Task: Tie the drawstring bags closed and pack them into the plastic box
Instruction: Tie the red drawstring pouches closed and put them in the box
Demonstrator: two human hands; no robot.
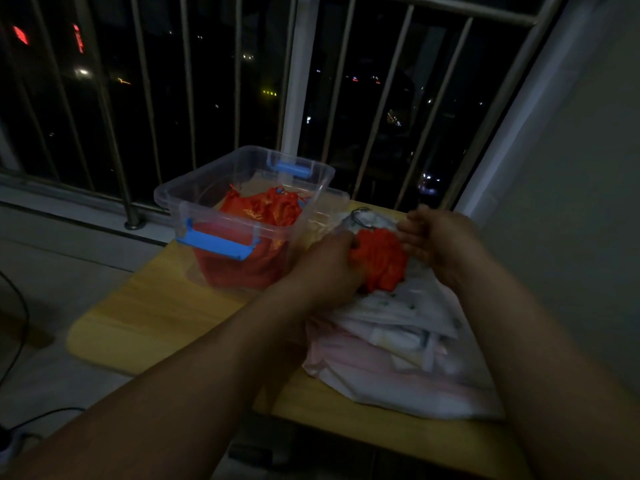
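Red bag [381,263] pinched by L grip [329,268], R grip [440,240] can't tell (blur); white pile [398,337] under, box [194,180] beside.

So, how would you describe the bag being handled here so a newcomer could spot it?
On the yellow table, right of the clear plastic box, lies a heap of pale bags. On top, between the left hand and the right hand, sits a bunched red bag. It is the only red one outside the box.
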